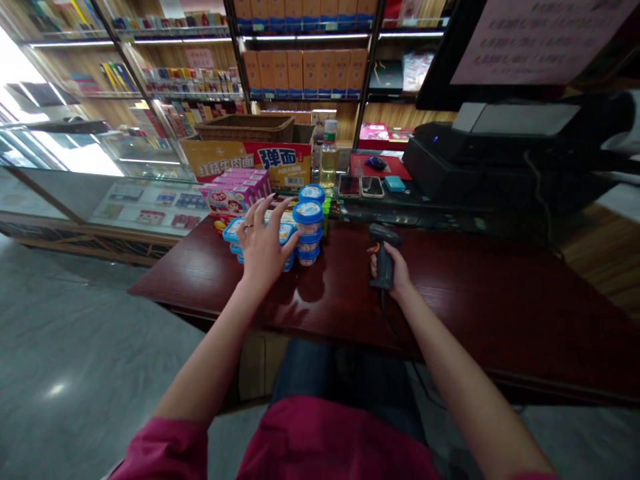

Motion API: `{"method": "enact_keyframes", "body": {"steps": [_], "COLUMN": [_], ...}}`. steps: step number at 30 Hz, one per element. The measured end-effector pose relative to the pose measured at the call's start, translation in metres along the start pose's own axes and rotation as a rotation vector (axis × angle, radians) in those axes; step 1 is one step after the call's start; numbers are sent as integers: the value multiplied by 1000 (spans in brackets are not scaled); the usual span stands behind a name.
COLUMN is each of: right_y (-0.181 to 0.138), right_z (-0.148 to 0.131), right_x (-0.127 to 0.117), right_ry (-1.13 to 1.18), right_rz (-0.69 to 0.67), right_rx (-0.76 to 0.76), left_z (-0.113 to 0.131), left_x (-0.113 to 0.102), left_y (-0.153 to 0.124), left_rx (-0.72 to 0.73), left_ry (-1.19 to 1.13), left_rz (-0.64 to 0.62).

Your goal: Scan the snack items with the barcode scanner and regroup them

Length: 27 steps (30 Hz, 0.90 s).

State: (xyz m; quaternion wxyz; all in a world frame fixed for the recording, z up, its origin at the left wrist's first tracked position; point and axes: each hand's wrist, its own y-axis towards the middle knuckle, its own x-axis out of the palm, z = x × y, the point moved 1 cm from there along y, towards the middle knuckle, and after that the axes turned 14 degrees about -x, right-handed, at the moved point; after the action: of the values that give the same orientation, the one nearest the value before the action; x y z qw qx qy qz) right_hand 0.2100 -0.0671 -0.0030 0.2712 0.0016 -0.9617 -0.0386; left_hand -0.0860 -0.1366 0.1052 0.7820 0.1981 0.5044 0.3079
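Note:
My right hand grips a black barcode scanner just above the dark red counter, its cable hanging down past the counter's front edge. My left hand hovers with fingers spread over several small tubs with blue lids. To its right, some of these blue-lidded tubs are stacked upright; I cannot tell whether my thumb touches them. Partly hidden behind the hand sit more blue-lidded tubs. Pink boxes stand just behind them.
A cardboard noodle box with a wicker basket stands at the back, beside a bottle of yellow liquid. Two phones lie further right. A black cash-register unit and monitor occupy the right. The wooden counter spans the front.

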Motion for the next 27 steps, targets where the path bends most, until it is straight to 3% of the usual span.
{"method": "enact_keyframes", "body": {"steps": [4,10,14,16,19,22,24,27], "right_y": [-5,-13,-14,-14,-13,-13,-14,-17], "right_z": [-4,-8,-12,-16,-24,-32,-37,-41], "right_x": [0,3,-6,-15,-32,-48,-56,-63], "right_ry": [-4,15,28,25,21,-3,-22,-20], "right_rz": [-21,-94,-103,-79,-14,26,39,55], "right_rx": [63,168,192,191,163,99,57,33], "left_z": [27,24,37,54,85,109,118,117], "left_x": [19,38,28,31,57,104,139,184], "left_y": [22,28,23,15,-7,-27,-32,-30], "left_rx": [-52,-24,69,55,-196,-560,-775,-1028], "left_ry": [7,-139,-552,-891,-1372,-1653,-1743,-1799], "left_rz": [-141,-138,-109,-222,-585,-931,-1041,-1053]}}
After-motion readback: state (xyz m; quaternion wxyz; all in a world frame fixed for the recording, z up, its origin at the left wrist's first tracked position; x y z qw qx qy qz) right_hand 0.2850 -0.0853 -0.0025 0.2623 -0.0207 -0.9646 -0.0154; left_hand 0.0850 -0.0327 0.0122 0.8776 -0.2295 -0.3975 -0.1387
